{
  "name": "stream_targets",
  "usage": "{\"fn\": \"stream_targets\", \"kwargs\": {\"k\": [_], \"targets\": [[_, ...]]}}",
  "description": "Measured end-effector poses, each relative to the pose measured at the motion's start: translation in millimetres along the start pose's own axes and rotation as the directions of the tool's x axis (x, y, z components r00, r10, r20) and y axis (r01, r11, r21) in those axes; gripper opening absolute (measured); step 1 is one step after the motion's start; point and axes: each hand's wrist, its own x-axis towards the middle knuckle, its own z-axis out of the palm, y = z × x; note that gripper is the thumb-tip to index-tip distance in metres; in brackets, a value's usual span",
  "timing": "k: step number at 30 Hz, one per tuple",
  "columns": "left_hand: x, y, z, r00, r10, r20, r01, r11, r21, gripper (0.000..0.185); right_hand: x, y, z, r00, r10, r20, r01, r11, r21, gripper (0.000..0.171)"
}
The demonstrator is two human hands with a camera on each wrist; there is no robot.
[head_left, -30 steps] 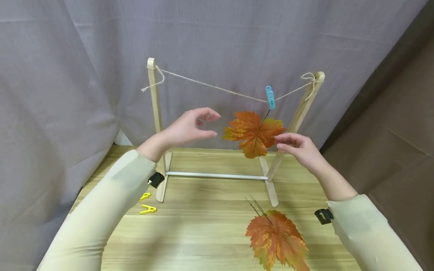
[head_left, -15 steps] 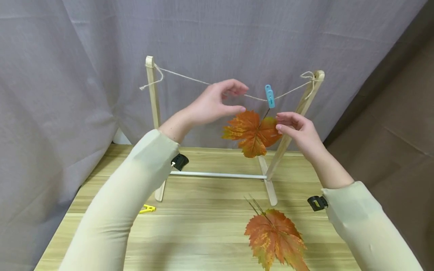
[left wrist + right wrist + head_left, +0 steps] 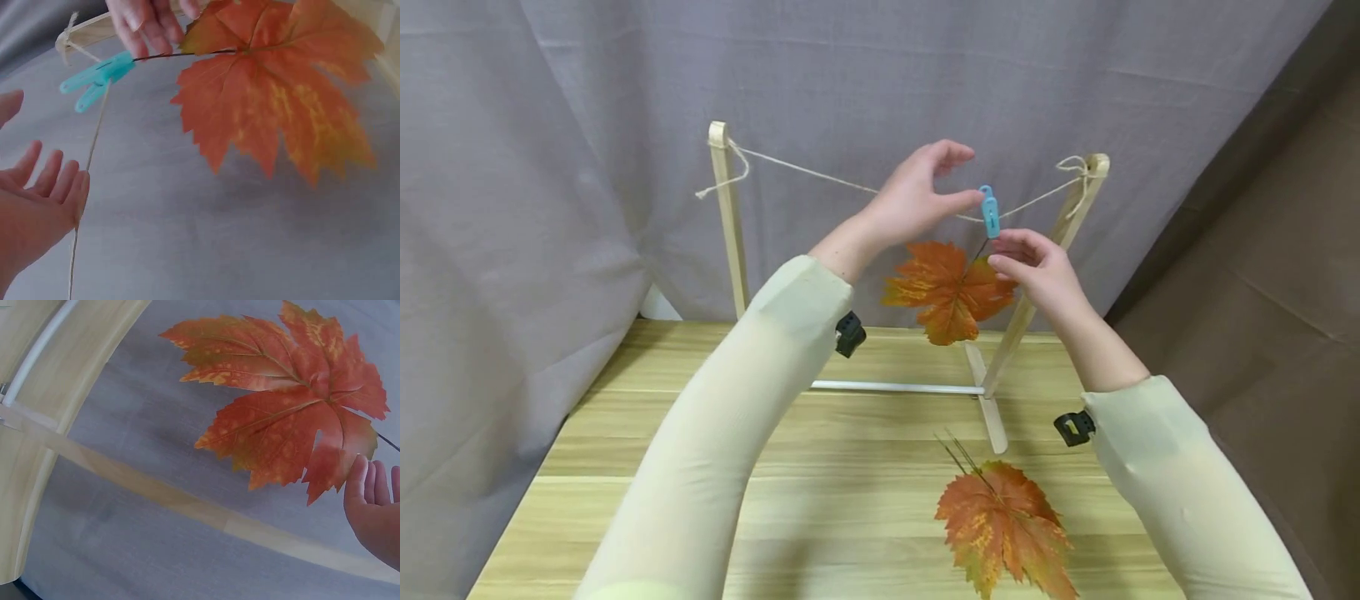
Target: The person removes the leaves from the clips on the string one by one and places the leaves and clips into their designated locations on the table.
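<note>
A blue clothespin (image 3: pixel 990 211) sits on the twine (image 3: pixel 820 172) of a small wooden frame (image 3: pixel 726 218) and clamps the stem of a hanging orange maple leaf (image 3: pixel 947 290). My left hand (image 3: pixel 964 178) is open around the twine, its thumb tip right at the clothespin's left side and its forefinger raised above. In the left wrist view the left hand (image 3: pixel 44 187) is spread, apart from the clothespin (image 3: pixel 97 78). My right hand (image 3: pixel 996 252) hovers just below the clothespin, its fingertips (image 3: pixel 147 28) at the stem. The right wrist view shows its fingers (image 3: pixel 374 509) straight beside the leaf (image 3: pixel 294 406).
A second orange leaf (image 3: pixel 1003 525) lies on the wooden table (image 3: pixel 850 500) in front of the frame's right foot. A white rod (image 3: pixel 895 387) joins the frame's feet. A grey curtain (image 3: pixel 550 167) hangs close behind, and brown paper (image 3: pixel 1262 292) stands at the right.
Both hands have risen to the twine. The left hand moved up and right to the clothespin; the right hand lifted from the leaf's edge to the stem. The view shifted slightly.
</note>
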Motion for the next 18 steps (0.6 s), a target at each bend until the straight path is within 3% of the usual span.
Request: {"fn": "stream_targets", "kwargs": {"k": [8,15,18], "targets": [[9.6,-2.3,14.9,0.989,-0.126,0.082,0.129,0.991,-0.034,0.06,10,-1,15,1.0,-0.021,-0.01,0.019,0.992,-0.125,0.032],[13.1,2.8,25.8,0.995,-0.084,0.048,0.086,0.995,-0.054,0.046,8,0,16,0.998,-0.048,-0.03,0.045,0.995,-0.087,0.006],[13.5,4.7,29.8,0.996,-0.082,0.029,0.083,0.995,-0.057,0.04,7,1,15,0.998,-0.056,-0.034,0.055,0.997,-0.051,0.008]]}}
